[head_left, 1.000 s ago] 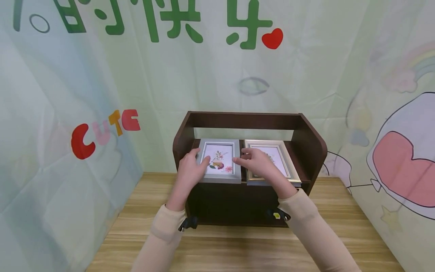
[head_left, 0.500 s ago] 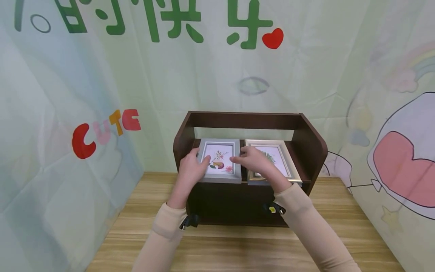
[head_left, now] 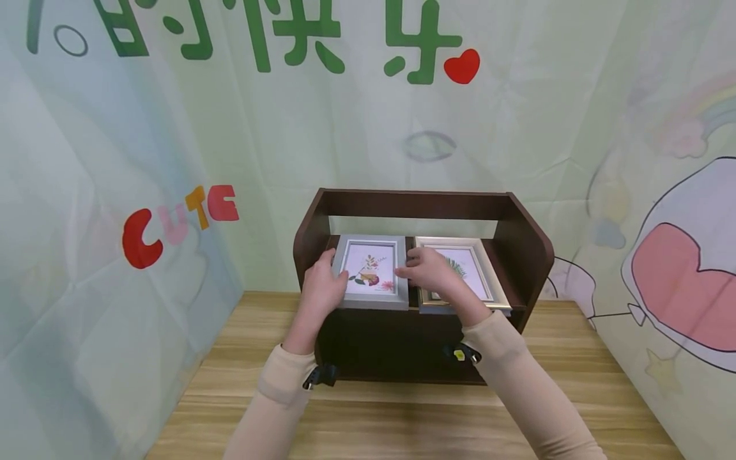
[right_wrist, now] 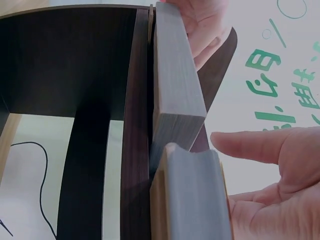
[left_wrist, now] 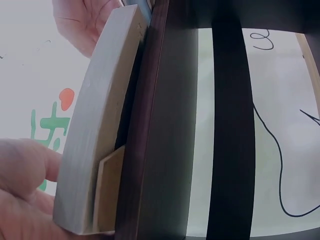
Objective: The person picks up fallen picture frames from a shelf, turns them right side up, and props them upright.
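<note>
A grey picture frame [head_left: 374, 305] with a flower print lies face up on the left of a dark brown shelf unit [head_left: 414, 204]. Along its left border, my left hand [head_left: 322, 291] rests with thumb and fingers spread. My right hand [head_left: 434, 275] hovers over the gap by a gold-edged frame [head_left: 496, 281], its thumb at the grey frame's right border. The left wrist view has the grey frame [left_wrist: 95, 110] edge-on beside my left hand [left_wrist: 25, 185]. From the right wrist, the thumb of my right hand [right_wrist: 285, 175] is straight and apart from the grey frame [right_wrist: 177, 75].
The shelf unit stands on a wood-grain table [head_left: 402, 421], with raised side panels and a rear rail around the frames. A printed cloth backdrop [head_left: 276, 140] hangs behind and at both sides. Small dark devices are on both wrists.
My left thumb has drawn back left from the print to the border. The right thumb, which had moved left over the print, is back at the right border. Both frames look unmoved.
</note>
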`<state>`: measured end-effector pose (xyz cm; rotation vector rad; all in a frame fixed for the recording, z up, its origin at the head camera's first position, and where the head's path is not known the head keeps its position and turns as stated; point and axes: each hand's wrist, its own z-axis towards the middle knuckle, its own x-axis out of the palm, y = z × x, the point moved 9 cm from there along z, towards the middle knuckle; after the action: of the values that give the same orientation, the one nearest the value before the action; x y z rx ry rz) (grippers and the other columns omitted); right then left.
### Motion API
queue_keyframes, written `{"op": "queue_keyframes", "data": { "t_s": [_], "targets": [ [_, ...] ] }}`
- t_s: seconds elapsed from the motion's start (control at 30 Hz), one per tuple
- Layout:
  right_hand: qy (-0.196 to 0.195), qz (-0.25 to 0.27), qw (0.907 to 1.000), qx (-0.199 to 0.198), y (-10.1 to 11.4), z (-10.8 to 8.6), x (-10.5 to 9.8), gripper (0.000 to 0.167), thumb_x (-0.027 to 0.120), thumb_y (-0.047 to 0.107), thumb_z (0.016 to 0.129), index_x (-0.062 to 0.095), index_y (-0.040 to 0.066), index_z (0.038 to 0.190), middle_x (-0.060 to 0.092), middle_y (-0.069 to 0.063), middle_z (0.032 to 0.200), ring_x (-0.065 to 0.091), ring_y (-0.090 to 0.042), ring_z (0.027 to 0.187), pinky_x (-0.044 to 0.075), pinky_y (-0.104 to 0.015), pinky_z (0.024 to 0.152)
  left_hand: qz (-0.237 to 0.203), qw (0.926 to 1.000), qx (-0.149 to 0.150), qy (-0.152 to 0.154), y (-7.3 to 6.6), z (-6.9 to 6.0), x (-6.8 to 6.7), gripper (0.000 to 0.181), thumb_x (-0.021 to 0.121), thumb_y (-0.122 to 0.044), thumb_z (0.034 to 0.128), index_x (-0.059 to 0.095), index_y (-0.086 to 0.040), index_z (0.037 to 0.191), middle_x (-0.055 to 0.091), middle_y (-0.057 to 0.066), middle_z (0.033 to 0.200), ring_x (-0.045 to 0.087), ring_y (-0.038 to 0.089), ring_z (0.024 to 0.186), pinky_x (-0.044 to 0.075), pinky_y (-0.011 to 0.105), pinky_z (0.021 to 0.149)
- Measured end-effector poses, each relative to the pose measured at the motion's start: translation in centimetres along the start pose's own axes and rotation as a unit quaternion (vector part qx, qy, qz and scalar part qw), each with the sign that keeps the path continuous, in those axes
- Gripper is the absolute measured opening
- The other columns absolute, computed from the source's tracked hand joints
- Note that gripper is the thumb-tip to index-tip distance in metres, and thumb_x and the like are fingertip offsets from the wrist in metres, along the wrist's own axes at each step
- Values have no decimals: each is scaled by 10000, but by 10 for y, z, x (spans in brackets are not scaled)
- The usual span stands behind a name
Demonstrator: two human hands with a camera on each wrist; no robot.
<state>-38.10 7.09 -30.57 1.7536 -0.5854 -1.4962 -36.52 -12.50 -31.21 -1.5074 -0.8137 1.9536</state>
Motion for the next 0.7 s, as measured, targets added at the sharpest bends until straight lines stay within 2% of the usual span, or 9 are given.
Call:
{"op": "queue_keyframes", "data": {
  "t_s": [0.2, 0.37, 0.5, 0.7],
  "targets": [
    [-190, 239, 9995, -22, 1, 0, -2, 570, 626, 88, 891, 395, -72, 1387, 507, -257, 1348, 628, -339, 1076, 562, -364, 824, -131, 9996, 198, -177, -3, -2, -4, 543, 513, -26, 865, 405, 22, 1395, 485, 240, 1379, 478, 377, 1252, 380, 493, 1059],
    [-512, -5, 9987, 12, 3, -2, -5, 551, 651, 52, 859, 453, -27, 1368, 552, -197, 1329, 617, -309, 1103, 573, -327, 778, -304, 9991, 163, -265, -1, -2, -4, 556, 515, 13, 853, 409, 7, 1398, 493, 228, 1376, 481, 367, 1246, 390, 492, 1049],
    [-748, -174, 9970, -107, 5, -4, -7, 582, 671, 27, 831, 457, -10, 1371, 569, -188, 1312, 587, -306, 1143, 567, -338, 794, -450, 9983, 83, -368, 2, -2, -4, 559, 537, 17, 863, 407, -14, 1406, 492, 210, 1384, 484, 346, 1249, 397, 483, 1049],
    [-1031, -218, 9938, -343, 8, -5, -11, 628, 705, 8, 787, 463, -14, 1366, 584, -195, 1290, 598, -310, 1134, 532, -396, 885, -690, 9957, 186, -590, 1, -3, -6, 566, 567, 16, 866, 406, -17, 1407, 486, 190, 1396, 470, 329, 1269, 374, 468, 1073]
  ]
}}
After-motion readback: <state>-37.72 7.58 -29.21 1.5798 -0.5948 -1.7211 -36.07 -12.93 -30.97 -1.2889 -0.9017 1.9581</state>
